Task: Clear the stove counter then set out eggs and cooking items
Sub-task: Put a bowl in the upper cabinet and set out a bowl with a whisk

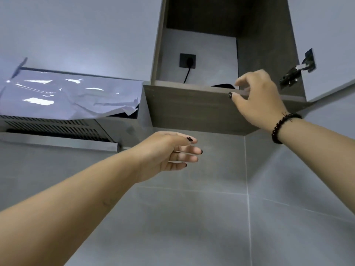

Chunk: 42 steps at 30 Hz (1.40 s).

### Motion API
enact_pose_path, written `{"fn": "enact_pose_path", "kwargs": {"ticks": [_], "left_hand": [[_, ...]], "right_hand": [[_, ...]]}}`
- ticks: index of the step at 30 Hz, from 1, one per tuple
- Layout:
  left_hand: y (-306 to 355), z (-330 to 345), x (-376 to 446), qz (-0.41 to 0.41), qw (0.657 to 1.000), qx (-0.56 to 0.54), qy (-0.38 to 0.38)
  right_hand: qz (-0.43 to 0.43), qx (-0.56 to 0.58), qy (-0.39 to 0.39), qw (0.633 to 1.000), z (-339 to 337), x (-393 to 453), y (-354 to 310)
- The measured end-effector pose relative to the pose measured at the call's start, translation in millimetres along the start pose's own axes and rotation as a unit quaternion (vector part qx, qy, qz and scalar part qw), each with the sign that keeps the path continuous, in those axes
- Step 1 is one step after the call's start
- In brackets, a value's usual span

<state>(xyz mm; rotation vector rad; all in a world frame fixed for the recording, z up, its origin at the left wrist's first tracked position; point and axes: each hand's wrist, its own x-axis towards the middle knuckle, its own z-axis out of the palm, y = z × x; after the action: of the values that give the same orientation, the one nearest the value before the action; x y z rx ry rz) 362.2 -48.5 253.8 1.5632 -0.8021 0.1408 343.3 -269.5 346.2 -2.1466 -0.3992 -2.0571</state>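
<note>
I am looking up at an open wall cabinet point(192, 110) of dark grey wood. My right hand point(257, 96), with a dark bead bracelet on its wrist, is raised at the cabinet's front lower edge. Its fingers are loosely curled above the lip and its thumb lies against the front panel; nothing shows between them. Just left of its fingertips, the top of a dark object point(222, 86) peeks over the lip inside the cabinet. My left hand point(172, 152) hovers below the cabinet before the tiled wall, fingers straight and holding nothing. No eggs, stove or counter are in view.
A black wall socket point(187, 60) with a plugged-in cable sits on the cabinet's back wall. The cabinet door point(330, 45) stands open at the right, its hinge point(296, 71) exposed. A range hood point(57, 129) with crinkled protective film point(71, 95) is at the left. Grey tiles cover the wall below.
</note>
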Motion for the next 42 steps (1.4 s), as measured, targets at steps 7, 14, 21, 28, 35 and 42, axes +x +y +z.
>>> {"fn": "enact_pose_path", "kwargs": {"ticks": [7, 14, 21, 28, 35, 42], "left_hand": [[3, -5, -5, 0.011, 1.000, 0.016, -0.015], [-1, -12, -6, 0.007, 1.000, 0.008, -0.002], [10, -5, -3, 0.018, 1.000, -0.001, -0.006], [48, 22, 22, 0.020, 0.996, -0.087, -0.018], [95, 51, 48, 0.008, 0.968, -0.244, -0.060], [114, 79, 47, 0.042, 0.962, -0.259, -0.078]], "right_hand": [[-0.029, -0.124, -0.060, 0.990, 24, 38, 4], [-0.099, -0.162, -0.141, 0.972, 13, 61, 6], [-0.141, -0.249, -0.142, 0.948, -4, 69, 2], [-0.173, -0.189, -0.071, 0.964, -52, 60, -2], [-0.187, -0.150, -0.021, 0.971, -87, 50, -1], [-0.279, -0.110, 0.052, 0.953, -103, 20, -5]]}}
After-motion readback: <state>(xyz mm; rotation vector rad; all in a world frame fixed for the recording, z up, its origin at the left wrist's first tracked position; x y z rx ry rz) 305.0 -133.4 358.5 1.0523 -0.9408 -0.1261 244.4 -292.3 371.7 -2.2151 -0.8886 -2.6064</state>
